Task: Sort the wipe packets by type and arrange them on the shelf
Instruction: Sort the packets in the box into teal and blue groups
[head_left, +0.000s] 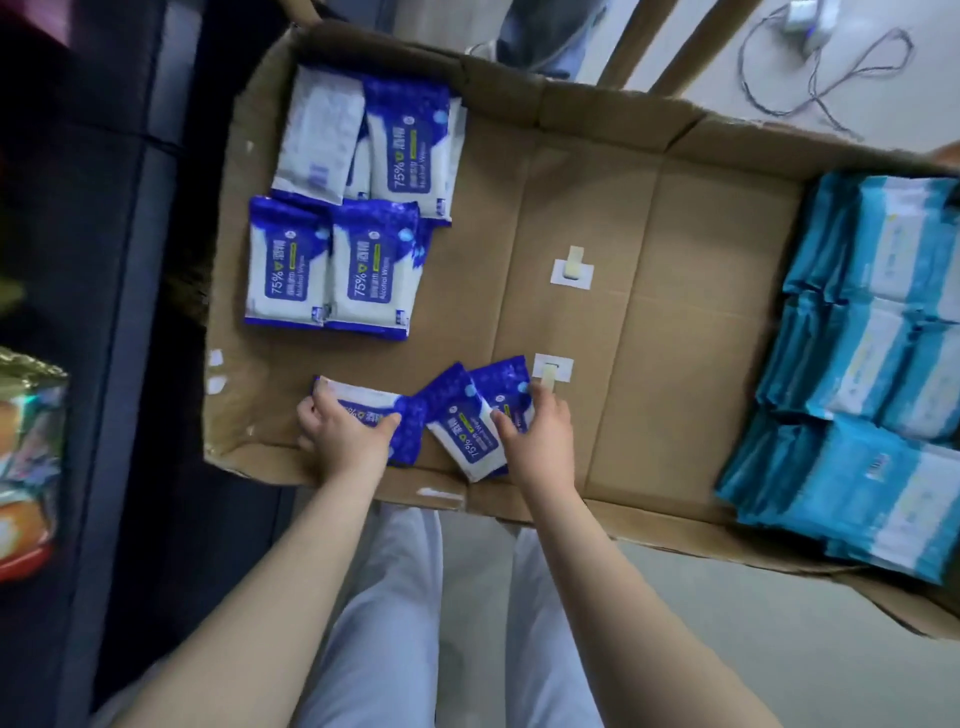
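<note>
1. Where the cardboard box (649, 249) lies open, blue-and-white alcohol wipe packets occupy its left part. The teal packets (872, 364) are stacked in rows against its right wall, well apart from the blue ones.
2. The far-left group (358, 208) shows four blue packets on top, lying flat with edges touching or overlapping. One shows its white back.
3. The left hand (343, 436) has fingers and thumb curled round the near-left packet (363, 401), which lies flat by the near wall.
4. The right hand (540, 441) has its thumb on the face of the overlapping pair (460, 434) and its fingers bent over the pair's right edge. The pair lies tilted against the near-left packet.
5. Two white adhesive patches (571, 273) sit on the box floor, the nearer one just beyond the right fingertips.
6. A cable (831, 78) lies on the floor, far right, outside the box.
</note>
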